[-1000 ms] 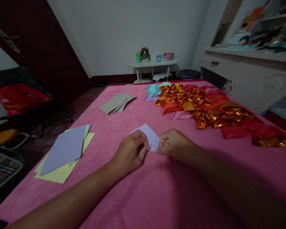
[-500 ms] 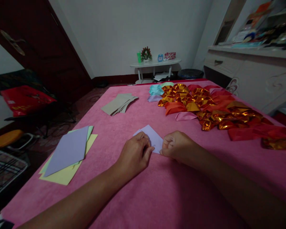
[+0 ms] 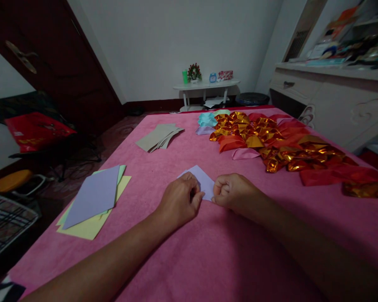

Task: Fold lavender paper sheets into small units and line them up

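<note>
A folded sheet of lilac paper (image 3: 204, 180) lies on the pink cloth in front of me, between my two hands. My left hand (image 3: 183, 196) is closed over the paper's left part, its thumb and fingers pressed on it and hiding that side. With curled fingers, my right hand (image 3: 232, 192) pinches the paper's lower right edge. To the left is a loose stack of lilac, green and yellow sheets (image 3: 93, 197). Farther off lies a fanned pile of grey sheets (image 3: 159, 137).
Rows of shiny gold folded pieces (image 3: 264, 130) and red ones (image 3: 329, 175) cover the table's far right. A white side table (image 3: 206, 85) stands at the wall. On the left are a red bag (image 3: 39, 131) and an orange stool (image 3: 11, 181).
The view has shifted slightly. Both hands stay at the lilac paper, and the right hand's grip looks almost the same.
</note>
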`<control>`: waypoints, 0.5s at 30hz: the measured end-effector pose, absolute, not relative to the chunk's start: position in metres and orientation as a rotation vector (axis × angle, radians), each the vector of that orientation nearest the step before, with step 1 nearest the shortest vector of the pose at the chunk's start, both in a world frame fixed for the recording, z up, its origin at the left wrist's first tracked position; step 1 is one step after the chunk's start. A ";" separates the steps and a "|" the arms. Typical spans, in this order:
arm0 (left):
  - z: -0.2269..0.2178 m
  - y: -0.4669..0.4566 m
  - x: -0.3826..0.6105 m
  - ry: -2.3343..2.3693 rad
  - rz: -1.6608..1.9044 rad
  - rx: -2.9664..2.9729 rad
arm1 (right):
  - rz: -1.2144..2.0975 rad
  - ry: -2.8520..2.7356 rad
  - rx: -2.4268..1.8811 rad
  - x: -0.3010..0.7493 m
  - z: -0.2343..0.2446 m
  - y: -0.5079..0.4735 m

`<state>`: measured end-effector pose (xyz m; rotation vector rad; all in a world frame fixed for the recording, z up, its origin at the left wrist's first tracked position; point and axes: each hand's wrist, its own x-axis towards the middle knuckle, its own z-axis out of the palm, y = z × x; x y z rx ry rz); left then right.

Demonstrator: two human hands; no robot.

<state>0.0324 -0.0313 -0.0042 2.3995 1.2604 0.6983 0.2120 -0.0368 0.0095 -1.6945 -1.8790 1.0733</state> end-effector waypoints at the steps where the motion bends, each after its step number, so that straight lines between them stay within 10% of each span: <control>1: -0.005 -0.031 0.032 1.255 0.701 2.400 | 1.077 -1.875 -1.669 0.212 0.009 -0.037; 10: -0.007 -0.031 0.031 1.228 0.731 2.396 | 1.332 -1.860 -1.406 0.222 -0.004 -0.033; 15: -0.006 -0.030 0.032 1.241 0.718 2.390 | 0.898 -2.161 -1.467 0.219 0.002 -0.043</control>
